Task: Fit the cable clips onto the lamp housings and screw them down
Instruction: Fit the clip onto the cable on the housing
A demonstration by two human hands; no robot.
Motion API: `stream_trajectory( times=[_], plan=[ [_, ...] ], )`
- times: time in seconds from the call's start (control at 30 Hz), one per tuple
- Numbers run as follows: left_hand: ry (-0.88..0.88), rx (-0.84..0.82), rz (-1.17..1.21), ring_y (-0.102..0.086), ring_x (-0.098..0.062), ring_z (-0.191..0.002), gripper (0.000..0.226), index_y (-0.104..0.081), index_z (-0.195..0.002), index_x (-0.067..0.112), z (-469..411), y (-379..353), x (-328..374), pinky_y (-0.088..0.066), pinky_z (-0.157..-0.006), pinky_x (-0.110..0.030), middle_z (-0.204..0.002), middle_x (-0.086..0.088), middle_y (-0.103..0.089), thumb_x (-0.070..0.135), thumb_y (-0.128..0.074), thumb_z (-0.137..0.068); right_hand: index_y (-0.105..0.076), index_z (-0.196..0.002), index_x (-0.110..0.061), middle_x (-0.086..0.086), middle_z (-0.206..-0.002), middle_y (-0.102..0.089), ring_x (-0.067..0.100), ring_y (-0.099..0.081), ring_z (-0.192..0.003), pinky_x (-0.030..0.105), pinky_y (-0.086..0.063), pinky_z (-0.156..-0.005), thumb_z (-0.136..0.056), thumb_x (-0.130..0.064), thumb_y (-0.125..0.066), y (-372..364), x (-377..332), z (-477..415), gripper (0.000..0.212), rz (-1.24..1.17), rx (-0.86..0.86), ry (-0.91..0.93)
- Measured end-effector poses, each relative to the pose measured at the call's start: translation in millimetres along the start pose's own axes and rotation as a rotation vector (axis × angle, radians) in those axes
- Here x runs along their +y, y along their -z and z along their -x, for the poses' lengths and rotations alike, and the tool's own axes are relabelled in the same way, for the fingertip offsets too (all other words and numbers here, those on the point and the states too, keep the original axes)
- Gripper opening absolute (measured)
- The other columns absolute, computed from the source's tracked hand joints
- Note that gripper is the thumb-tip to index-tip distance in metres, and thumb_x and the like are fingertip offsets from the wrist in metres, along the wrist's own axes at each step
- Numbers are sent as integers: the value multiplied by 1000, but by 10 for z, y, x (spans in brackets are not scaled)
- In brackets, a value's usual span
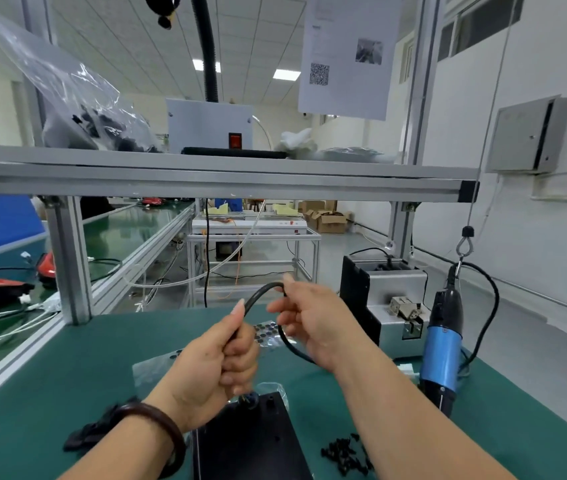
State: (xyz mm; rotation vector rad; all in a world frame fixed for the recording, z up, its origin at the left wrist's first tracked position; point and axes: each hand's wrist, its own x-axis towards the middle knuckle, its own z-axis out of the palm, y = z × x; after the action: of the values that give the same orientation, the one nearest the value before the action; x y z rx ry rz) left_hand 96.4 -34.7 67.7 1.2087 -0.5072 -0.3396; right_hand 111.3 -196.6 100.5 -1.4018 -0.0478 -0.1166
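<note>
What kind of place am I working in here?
Probably a factory assembly station: a green workbench under an aluminium-frame shelf, an electric screwdriver hung on a cord, and long green benches behind.

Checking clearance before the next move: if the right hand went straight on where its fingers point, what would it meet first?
Probably the left hand, gripping the same thin black cable that the right hand pinches; it points leftward toward that hand's raised thumb, though depth is unclear.
</note>
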Motion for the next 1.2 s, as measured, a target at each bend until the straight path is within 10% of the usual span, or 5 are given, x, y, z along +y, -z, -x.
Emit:
stream_trajectory(
  times=[0.4, 0.77, 0.9, 1.03, 1.2],
  plan=[
    [-386, 608, -1487, -52, -21, -109, 45, -40, -137, 29, -106, -217, 382, -43, -89, -36, -119, 3, -48, 44, -27, -96, -72, -94, -13, 27, -92, -67, 39, -60, -74, 49, -51, -72, -94, -29, -56, -333, 60, -11, 22, 371, -152, 343],
    [-248, 969, -291, -32, -18, -61, 39, -55, -69, 20, -85, 497, 312, -27, -58, -29, -61, 4, -38, 50, -50, -93, -42, -64, -21, -5, -65, -51, 17, -49, -62, 33, -38, -55, -94, -61, -41, 303, 404, -172, 49, 1225, 176, 220],
    [-19, 1188, -917, -46, -31, -104, 17, -57, -110, 24, -55, 522, 263, -38, -89, -42, -109, -13, -53, 27, -49, -95, -38, -65, -23, -6, -66, -48, 23, -51, -71, 34, -36, -58, -98, -56, -31, 186, 313, -179, 48, 1311, 178, 292],
    [-474, 718, -1867, -23, -21, -138, 85, -23, -147, 31, -138, 89, 202, 14, -112, -52, -149, 2, -27, 1, -52, -74, -39, -64, -25, -10, -61, -44, 23, -46, -66, 34, -27, -54, -100, -46, -36, -163, 127, -166, 41, 1152, 157, 518],
    [-588, 534, -1886, -37, -14, -98, 50, -30, -144, 30, -249, 33, 480, -16, -94, -30, -107, 8, -47, 35, -38, -95, -50, -72, -29, -12, -59, -48, 6, -46, -59, 28, -37, -56, -96, -41, -49, -254, -73, -75, 27, 942, 40, 700]
  ],
)
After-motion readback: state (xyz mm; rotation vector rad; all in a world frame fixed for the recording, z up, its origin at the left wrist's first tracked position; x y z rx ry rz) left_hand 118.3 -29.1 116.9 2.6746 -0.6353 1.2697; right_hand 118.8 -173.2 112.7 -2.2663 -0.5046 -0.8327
